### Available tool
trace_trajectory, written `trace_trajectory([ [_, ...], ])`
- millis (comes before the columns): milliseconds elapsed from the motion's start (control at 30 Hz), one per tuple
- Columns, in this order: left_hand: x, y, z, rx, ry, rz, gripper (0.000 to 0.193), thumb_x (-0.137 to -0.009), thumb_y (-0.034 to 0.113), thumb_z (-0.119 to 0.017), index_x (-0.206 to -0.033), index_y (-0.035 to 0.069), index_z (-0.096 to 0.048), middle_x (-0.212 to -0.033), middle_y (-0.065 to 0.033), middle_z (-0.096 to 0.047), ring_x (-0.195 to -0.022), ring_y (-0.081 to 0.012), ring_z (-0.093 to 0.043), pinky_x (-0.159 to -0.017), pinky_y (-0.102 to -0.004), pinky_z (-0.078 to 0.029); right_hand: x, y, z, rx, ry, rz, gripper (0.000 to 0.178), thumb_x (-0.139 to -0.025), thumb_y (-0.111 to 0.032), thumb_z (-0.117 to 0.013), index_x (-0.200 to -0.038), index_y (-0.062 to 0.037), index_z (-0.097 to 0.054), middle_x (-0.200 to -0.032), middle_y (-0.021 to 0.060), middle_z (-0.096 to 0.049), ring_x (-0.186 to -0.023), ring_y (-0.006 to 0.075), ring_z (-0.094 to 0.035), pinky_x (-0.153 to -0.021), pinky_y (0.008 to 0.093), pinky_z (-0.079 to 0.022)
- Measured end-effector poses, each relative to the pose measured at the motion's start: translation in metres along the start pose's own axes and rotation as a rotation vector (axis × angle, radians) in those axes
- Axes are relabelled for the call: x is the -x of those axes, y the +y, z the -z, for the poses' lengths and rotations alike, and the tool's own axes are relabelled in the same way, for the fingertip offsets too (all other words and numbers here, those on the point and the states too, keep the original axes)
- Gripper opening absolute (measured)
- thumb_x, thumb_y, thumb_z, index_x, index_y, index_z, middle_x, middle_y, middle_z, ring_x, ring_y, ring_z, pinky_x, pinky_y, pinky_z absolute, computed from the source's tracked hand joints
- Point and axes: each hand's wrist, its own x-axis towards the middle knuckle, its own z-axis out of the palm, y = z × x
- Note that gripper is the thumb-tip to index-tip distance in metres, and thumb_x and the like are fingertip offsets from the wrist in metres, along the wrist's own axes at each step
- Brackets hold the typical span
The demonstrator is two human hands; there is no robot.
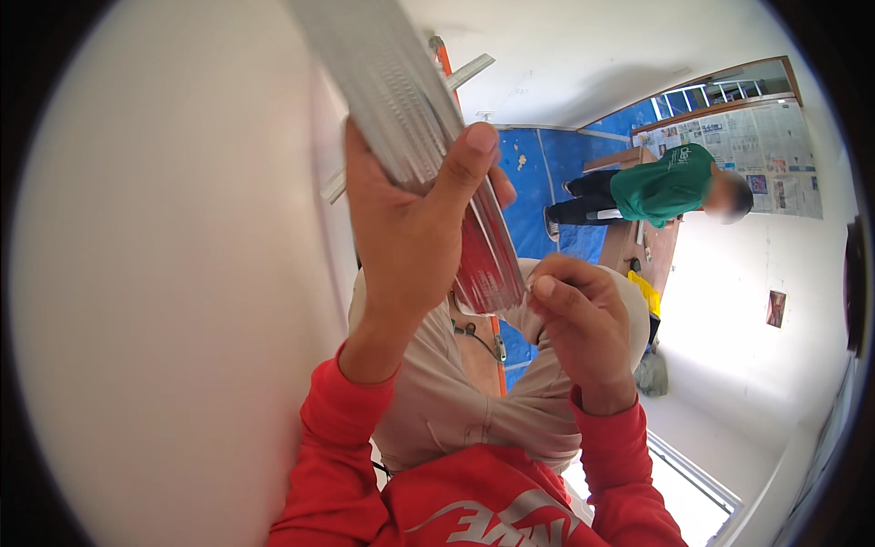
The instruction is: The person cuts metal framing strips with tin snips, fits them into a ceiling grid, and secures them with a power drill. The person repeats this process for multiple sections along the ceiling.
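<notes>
My left hand [406, 214] is wrapped around a long silvery metal profile [387, 87] with ribs and rows of small dimples. The thumb lies over its right edge, and the fingertips show past that edge. The profile slants from the top of the view down toward my lap, and its lower part looks red. Beside its lower end, my right hand [583, 319] is closed in a pinch, thumb against forefinger. Something small and pale shows at those fingertips, too small to name. Whether the pinch touches the profile's end, I cannot tell.
A white wall [182, 273] rises close on my left. Below me are parts of an orange ladder [500, 365] and blue floor sheeting [538, 173]. A person in a green shirt [661, 187] stands to the right by a wooden bench [629, 246], near newspaper-covered glass [775, 159].
</notes>
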Motion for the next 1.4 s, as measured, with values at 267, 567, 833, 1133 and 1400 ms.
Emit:
trace_trajectory([
  [267, -0.003, -0.006, -0.010, -0.047, 0.091, -0.031, 0.039, -0.099, 0.014, -0.076, -0.121, 0.001, -0.047, -0.087, -0.0103, -0.065, -0.066, -0.0179, -0.068, -0.058, -0.0295, -0.056, 0.009, 0.001, -0.014, 0.944, 0.169, 0.645, 0.016, -0.083, 0.004, -0.075, -0.099, 0.0012, -0.074, -0.084, 0.0071, -0.068, -0.074, 0.0194, -0.063, -0.068, 0.0329, -0.051],
  [567, -0.010, 0.004, -0.012, -0.003, 0.022, -0.029, 0.035, -0.100, 0.017, -0.074, -0.117, 0.000, -0.049, -0.088, -0.0105, -0.065, -0.067, -0.0180, -0.067, -0.060, -0.0292, -0.056, 0.005, -0.009, -0.015, 0.676, 0.245, 0.241, 0.007, -0.089, 0.004, -0.073, -0.096, 0.0032, -0.073, -0.089, 0.0049, -0.070, -0.076, 0.0147, -0.063, -0.068, 0.0319, -0.051],
  [833, -0.018, -0.004, -0.018, -0.091, 0.113, -0.108, 0.036, -0.100, 0.015, -0.074, -0.119, 0.000, -0.047, -0.085, -0.0101, -0.066, -0.063, -0.0173, -0.066, -0.057, -0.0291, -0.055, -0.003, -0.008, -0.026, 1.139, 0.192, 0.749, 0.008, -0.092, 0.001, -0.071, -0.098, 0.0051, -0.074, -0.087, 0.0050, -0.071, -0.077, 0.0119, -0.063, -0.069, 0.0310, -0.051],
  [1133, -0.029, 0.008, -0.007, -0.027, -0.017, 0.054, 0.036, -0.100, 0.021, -0.075, -0.117, 0.000, -0.051, -0.085, -0.0100, -0.067, -0.063, -0.0184, -0.067, -0.057, -0.0308, -0.057, 0.000, -0.023, -0.008, 0.022, 0.103, 0.009, 0.004, -0.096, -0.001, -0.070, -0.096, 0.0032, -0.071, -0.084, 0.0021, -0.068, -0.077, 0.0099, -0.061, -0.071, 0.0248, -0.047],
  [1400, -0.047, -0.003, -0.001, 0.081, 0.135, 0.179, 0.045, -0.096, 0.016, -0.079, -0.124, -0.001, -0.047, -0.095, -0.0113, -0.069, -0.077, -0.0220, -0.074, -0.065, -0.0336, -0.062, -0.045, -0.015, 0.016, 0.741, 0.425, 0.285, 0.011, -0.093, -0.008, -0.078, -0.099, 0.0014, -0.076, -0.080, -0.0023, -0.068, -0.073, 0.0034, -0.058, -0.069, 0.0204, -0.045],
])
